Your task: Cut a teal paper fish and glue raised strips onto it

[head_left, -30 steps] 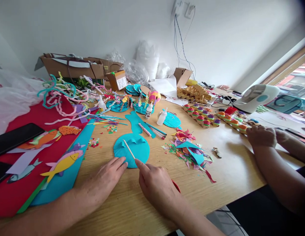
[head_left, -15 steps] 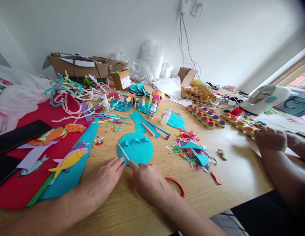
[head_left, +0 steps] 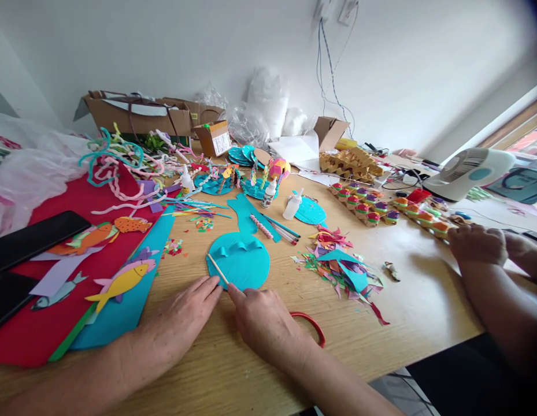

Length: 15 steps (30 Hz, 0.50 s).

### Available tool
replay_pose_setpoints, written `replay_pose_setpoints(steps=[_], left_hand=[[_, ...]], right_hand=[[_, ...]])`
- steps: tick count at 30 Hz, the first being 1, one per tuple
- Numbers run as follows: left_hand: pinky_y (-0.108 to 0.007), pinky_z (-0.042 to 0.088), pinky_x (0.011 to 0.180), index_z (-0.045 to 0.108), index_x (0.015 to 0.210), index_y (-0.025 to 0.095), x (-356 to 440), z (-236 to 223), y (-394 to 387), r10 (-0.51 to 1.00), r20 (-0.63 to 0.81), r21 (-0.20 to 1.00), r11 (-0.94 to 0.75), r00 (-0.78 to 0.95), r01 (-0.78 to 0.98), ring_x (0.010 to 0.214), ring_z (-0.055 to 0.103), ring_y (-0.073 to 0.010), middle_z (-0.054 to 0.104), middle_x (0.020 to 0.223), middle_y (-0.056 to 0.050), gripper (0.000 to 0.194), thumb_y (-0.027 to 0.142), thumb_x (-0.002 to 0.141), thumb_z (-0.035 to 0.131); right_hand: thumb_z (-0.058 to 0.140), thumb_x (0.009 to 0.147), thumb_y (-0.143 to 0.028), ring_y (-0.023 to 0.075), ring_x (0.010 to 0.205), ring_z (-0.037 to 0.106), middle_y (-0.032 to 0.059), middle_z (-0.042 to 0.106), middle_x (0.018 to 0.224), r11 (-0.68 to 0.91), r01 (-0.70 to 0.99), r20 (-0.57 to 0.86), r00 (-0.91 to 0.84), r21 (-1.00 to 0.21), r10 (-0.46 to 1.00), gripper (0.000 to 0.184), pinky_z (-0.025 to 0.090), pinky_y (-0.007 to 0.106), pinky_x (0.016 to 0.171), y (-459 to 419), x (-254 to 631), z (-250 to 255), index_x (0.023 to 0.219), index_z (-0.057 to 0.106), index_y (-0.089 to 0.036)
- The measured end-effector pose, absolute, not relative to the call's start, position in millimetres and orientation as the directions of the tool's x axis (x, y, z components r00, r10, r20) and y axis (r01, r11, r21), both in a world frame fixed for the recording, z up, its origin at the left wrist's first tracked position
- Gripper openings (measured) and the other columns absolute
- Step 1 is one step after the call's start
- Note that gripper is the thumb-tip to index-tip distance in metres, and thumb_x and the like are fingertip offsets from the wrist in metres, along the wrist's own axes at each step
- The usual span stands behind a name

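A blue disc [head_left: 246, 271] with a row of small raised blue curls across its upper half lies flat before me. My right hand [head_left: 262, 318] pinches a thin pale stick [head_left: 217, 268], which slants up and left across the disc. Flat on the table, my left hand [head_left: 196, 303] has its fingers stretched out, the fingertips at the disc's lower left edge. From beside my right wrist a red loop handle [head_left: 321, 335] sticks out, the rest of it hidden. Beyond the disc lie a blue cut strip [head_left: 245, 216] and a pink twisted stick [head_left: 261, 226].
Paper scraps [head_left: 346, 266] are heaped to the right. Glue bottles [head_left: 293, 206] stand behind the disc. On the left, paper fish [head_left: 123, 282] and a phone [head_left: 38, 237] rest on red sheets [head_left: 17, 346]. Another person's hand [head_left: 478, 251] is at far right, near painted egg cartons [head_left: 363, 203].
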<state>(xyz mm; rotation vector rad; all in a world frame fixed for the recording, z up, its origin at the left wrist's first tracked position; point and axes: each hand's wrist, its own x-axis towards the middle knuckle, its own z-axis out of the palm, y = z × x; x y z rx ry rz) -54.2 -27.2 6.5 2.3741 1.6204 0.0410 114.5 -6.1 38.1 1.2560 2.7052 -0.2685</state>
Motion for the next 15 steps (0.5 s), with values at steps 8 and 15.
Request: replay_pose_setpoints(steps=[8,15], left_hand=[[-0.039,0.041,0.102,0.055,0.120,0.016,-53.7,3.6,-25.8,0.921,-0.108,0.232,-0.341,0.373,0.911,0.122,0.050,-0.0205,0.058,0.129,-0.010,0.055,0.000,0.077,0.026],[-0.042,0.044,0.099,0.056,0.118,0.020,-58.7,-5.2,-25.7,0.924,-0.032,0.322,-0.352,0.381,0.879,0.122,0.050,-0.0211,0.059,0.129,-0.008,0.047,0.004,0.079,0.034]], right_hand=[[0.043,0.082,-0.010,0.0181,0.061,0.065,0.0076,0.070,0.077,0.630,0.765,-0.170,-0.644,-0.134,0.746,0.035,0.038,0.023,0.049,-7.6,115.2,38.4,0.115,0.054,-0.017],[0.041,0.084,-0.009,0.0160,0.066,0.065,0.0062,0.069,0.083,0.614,0.763,-0.065,-0.636,-0.202,0.769,0.043,0.035,0.024,0.051,-17.3,129.9,42.8,0.126,0.049,-0.016]])
